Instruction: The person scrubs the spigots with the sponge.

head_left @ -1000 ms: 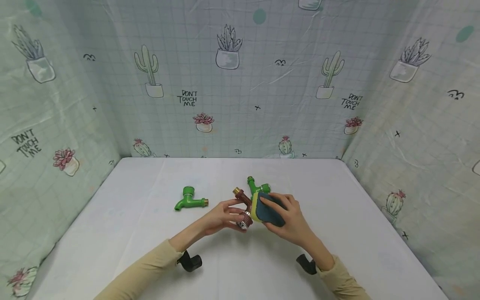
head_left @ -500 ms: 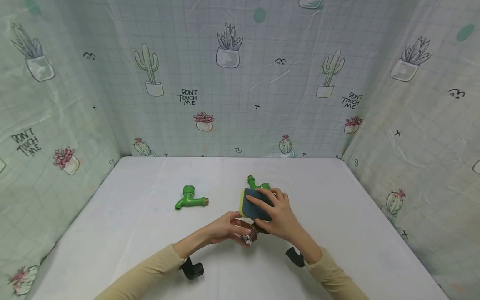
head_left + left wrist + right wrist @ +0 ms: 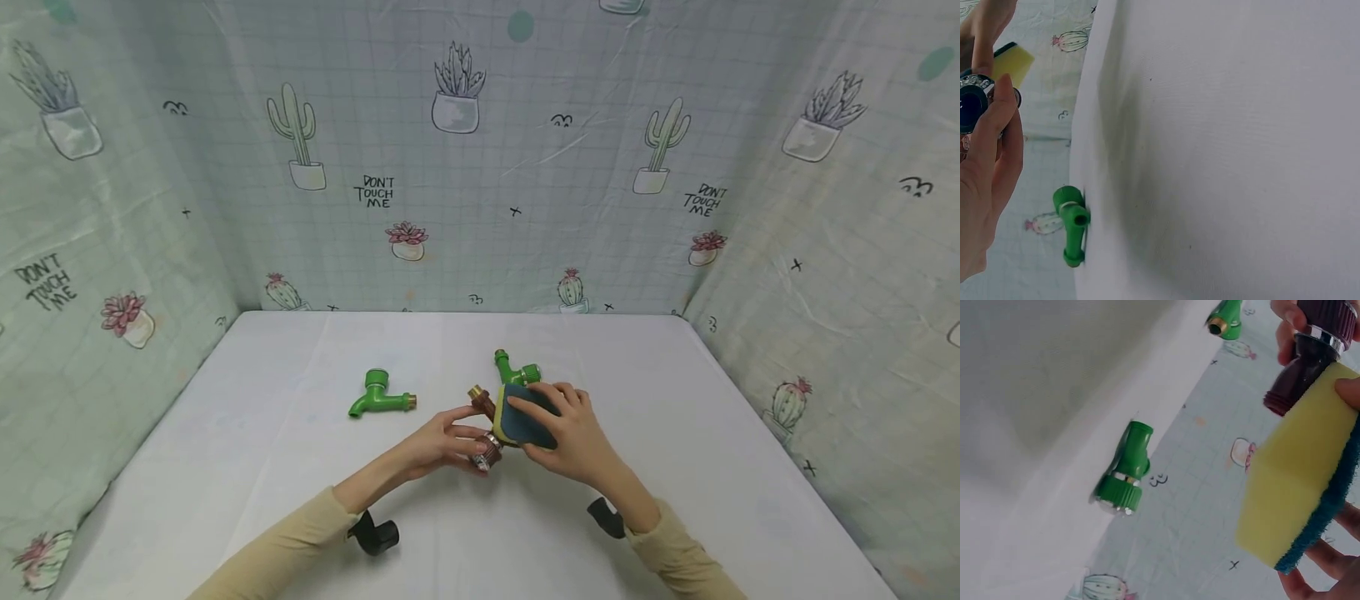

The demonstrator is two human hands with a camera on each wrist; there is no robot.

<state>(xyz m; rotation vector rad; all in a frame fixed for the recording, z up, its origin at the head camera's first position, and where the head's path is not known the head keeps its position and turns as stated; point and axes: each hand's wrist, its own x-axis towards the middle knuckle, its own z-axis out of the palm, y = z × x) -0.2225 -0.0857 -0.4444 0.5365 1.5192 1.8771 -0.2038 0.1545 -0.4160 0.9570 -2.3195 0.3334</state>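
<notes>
My left hand [image 3: 442, 442] grips a dark red-brown tap [image 3: 486, 417] by its knob end above the white table [image 3: 262, 467]; the knob's chrome-rimmed cap [image 3: 972, 103] shows in the left wrist view. My right hand [image 3: 566, 433] holds a yellow sponge with a dark teal scrub side [image 3: 525, 417] against the tap's body. In the right wrist view the sponge's yellow face [image 3: 1300, 478] meets the tap [image 3: 1313, 347].
One green tap [image 3: 378, 398] lies on the table to the left, another green tap [image 3: 517, 369] just behind the sponge. Cactus-print cloth walls [image 3: 480, 167] close in the table on three sides. Black wrist-camera mounts [image 3: 375, 533] hang under both forearms.
The sponge slid up over the tap half a second ago, covering its spout, and has come back down to the right, so the brass-tipped spout shows again.
</notes>
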